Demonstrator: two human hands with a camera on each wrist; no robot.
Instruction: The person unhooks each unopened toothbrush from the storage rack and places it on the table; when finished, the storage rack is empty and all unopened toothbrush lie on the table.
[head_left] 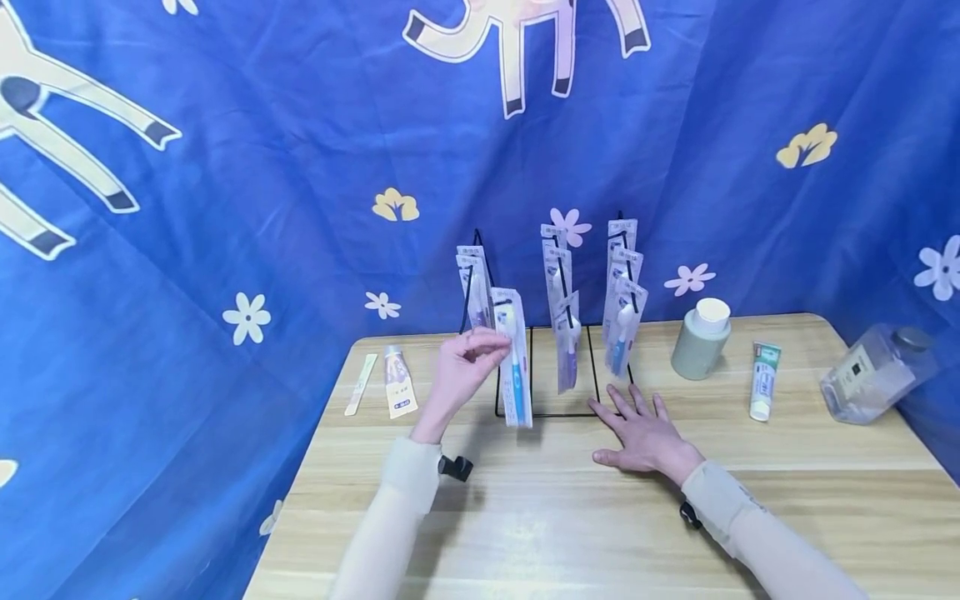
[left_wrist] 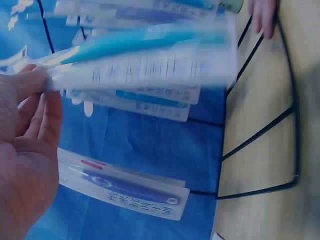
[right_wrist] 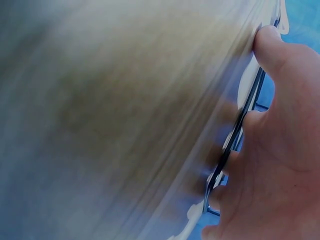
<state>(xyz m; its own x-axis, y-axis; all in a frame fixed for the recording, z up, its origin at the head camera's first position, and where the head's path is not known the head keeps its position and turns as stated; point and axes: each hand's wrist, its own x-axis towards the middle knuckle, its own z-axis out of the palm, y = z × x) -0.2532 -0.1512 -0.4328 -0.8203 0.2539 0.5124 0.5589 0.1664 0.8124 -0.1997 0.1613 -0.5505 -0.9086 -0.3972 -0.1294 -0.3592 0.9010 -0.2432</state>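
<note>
My left hand (head_left: pixel 463 371) pinches a packaged toothbrush (head_left: pixel 517 392) with a blue handle, in front of the rack's left prong. Seen from the left wrist, the thumb and fingers hold the clear toothbrush pack (left_wrist: pixel 150 57) near one end. The black wire display rack (head_left: pixel 562 415) stands on the table. Packaged toothbrushes hang from its left prong (head_left: pixel 472 279), middle prong and right prong; one pack (head_left: pixel 624 329) on the right has a blue handle. My right hand (head_left: pixel 647 437) lies palm down with spread fingers on the table, fingertips at the rack's base.
To the left lie a slim white packet (head_left: pixel 361 385) and a toothpaste tube (head_left: pixel 400 385). On the right are a grey-green bottle with a white cap (head_left: pixel 701 342), another toothpaste tube (head_left: pixel 764 379) and a clear bottle (head_left: pixel 862 383). A blue patterned curtain (head_left: pixel 315 208) hangs behind.
</note>
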